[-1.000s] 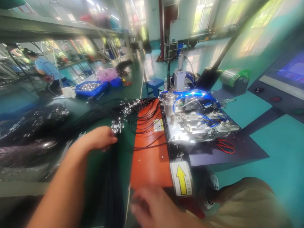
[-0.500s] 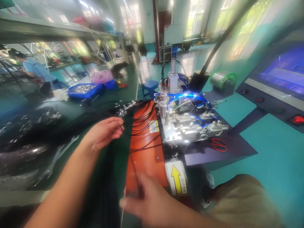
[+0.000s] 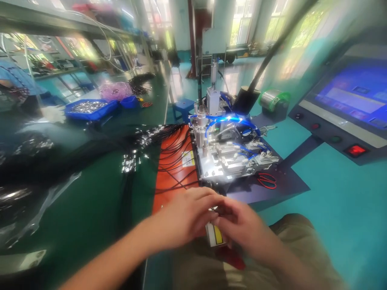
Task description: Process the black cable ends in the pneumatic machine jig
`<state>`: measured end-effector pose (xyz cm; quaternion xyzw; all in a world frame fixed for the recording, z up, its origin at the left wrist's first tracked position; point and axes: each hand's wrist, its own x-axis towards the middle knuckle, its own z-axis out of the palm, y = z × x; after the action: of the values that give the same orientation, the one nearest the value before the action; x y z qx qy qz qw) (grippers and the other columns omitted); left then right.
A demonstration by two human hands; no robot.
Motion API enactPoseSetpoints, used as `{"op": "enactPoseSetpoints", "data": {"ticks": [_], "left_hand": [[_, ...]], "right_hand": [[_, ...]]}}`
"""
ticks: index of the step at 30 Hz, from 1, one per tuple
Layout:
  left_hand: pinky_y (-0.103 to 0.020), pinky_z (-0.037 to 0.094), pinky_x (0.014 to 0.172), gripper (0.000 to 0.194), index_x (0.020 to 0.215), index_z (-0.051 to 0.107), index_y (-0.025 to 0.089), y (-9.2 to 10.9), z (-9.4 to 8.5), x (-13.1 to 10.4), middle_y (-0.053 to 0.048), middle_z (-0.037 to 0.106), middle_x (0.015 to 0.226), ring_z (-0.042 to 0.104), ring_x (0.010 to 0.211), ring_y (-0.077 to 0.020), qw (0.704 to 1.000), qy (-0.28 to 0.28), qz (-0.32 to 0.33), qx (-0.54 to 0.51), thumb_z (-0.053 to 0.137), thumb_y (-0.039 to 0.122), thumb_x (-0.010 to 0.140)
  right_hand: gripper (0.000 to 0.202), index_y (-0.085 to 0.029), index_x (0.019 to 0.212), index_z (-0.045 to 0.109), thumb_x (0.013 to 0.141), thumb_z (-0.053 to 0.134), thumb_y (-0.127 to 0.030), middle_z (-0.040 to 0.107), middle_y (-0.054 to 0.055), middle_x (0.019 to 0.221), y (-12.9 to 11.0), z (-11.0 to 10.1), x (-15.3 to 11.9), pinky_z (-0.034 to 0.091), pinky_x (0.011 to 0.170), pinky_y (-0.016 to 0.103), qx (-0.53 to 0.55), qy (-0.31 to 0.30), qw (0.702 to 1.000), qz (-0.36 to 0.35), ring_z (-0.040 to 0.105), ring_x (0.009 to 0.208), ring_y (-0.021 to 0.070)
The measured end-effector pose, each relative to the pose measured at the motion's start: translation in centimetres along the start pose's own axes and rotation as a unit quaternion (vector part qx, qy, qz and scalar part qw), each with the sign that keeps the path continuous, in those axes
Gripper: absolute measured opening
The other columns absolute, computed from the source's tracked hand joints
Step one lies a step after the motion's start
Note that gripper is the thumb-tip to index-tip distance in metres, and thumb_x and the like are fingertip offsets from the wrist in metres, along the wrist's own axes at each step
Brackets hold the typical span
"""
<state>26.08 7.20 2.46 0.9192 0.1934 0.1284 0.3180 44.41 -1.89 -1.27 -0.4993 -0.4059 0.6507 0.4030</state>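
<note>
Leftmost, a bundle of black cables (image 3: 128,164) with shiny ends lies on the green table (image 3: 90,205), apart from both hands. Then one black cable (image 3: 177,180) slants across the orange panel (image 3: 166,198), its long axis pointing down-right at the left hand (image 3: 192,215), which is nearer than the right hand (image 3: 244,221). Both hands' fingers curl and meet; whether they grip the cable cannot be told.

Left hand (image 3: 187,217) and right hand (image 3: 248,225) bare; forearms (image 3: 121,257) bare too, up to where the frame cuts them. Legs in plain khaki cloth (image 3: 298,237), matte, rounded over the knee, darker in shade. Blur hides any stitching.
</note>
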Motion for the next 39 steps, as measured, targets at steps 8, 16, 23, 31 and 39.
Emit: {"op": "enactPoseSetpoints", "data": {"ticks": [8, 16, 23, 31, 39], "left_hand": [[-0.025, 0.045, 0.065, 0.023, 0.107, 0.067, 0.02, -2.4, 5.3, 0.3, -0.005, 0.061, 0.086, 0.056, 0.075, -0.0152, 0.996, 0.083, -0.022, 0.005, 0.046, 0.025, 0.098], [-0.024, 0.046, 0.069, 0.024, 0.111, 0.068, 0.019, -2.9, 6.2, 0.1, -0.005, 0.06, 0.089, 0.056, 0.077, -0.013, 0.988, 0.149, -0.021, -0.013, 0.049, 0.021, 0.097], [-0.021, 0.043, 0.061, 0.016, 0.099, 0.071, 0.018, -3.1, 6.6, 0.0, -0.002, 0.054, 0.078, 0.054, 0.07, -0.0109, 0.976, 0.212, -0.04, -0.036, 0.056, 0.017, 0.092], [-0.02, 0.043, 0.057, 0.013, 0.091, 0.072, 0.018, -2.8, 6.6, 0.1, -0.002, 0.053, 0.075, 0.054, 0.068, -0.011, 0.97, 0.234, -0.066, -0.027, 0.059, 0.019, 0.091], [-0.021, 0.042, 0.057, 0.016, 0.09, 0.071, 0.017, -3.2, 6.6, 0.0, -0.002, 0.052, 0.073, 0.052, 0.068, -0.012, 0.971, 0.231, -0.054, 0.032, 0.056, 0.021, 0.093]], "right_hand": [[0.034, -0.016, 0.101, 0.063, 0.075, 0.081, -0.028, 0.068, 0.004, 0.09, 2.7, -2.3, 0.4, 0.054, 0.06, 0.023, 0.102, 0.118, 0.986, -0.058, 0.06, 0.069, 0.0132], [0.023, -0.015, 0.097, 0.066, 0.083, 0.076, -0.031, 0.066, 0.0, 0.074, 3.3, -2.7, 0.7, 0.048, 0.053, 0.02, 0.049, 0.111, 0.991, -0.06, 0.057, 0.06, 0.0108], [0.025, -0.014, 0.092, 0.067, 0.083, 0.074, -0.037, 0.064, -0.001, 0.064, 3.2, -2.4, 0.8, 0.042, 0.043, 0.019, 0.019, 0.124, 0.991, -0.042, 0.051, 0.048, 0.0094], [0.028, -0.014, 0.092, 0.071, 0.086, 0.07, -0.042, 0.062, -0.001, 0.057, 2.7, -1.9, 1.1, 0.044, 0.044, 0.02, 0.006, 0.135, 0.99, -0.046, 0.052, 0.048, 0.011], [0.027, -0.013, 0.091, 0.071, 0.088, 0.069, -0.04, 0.065, 0.001, 0.064, 2.3, -1.8, 1.3, 0.046, 0.045, 0.02, 0.025, 0.13, 0.99, -0.054, 0.054, 0.049, 0.0106]]}}
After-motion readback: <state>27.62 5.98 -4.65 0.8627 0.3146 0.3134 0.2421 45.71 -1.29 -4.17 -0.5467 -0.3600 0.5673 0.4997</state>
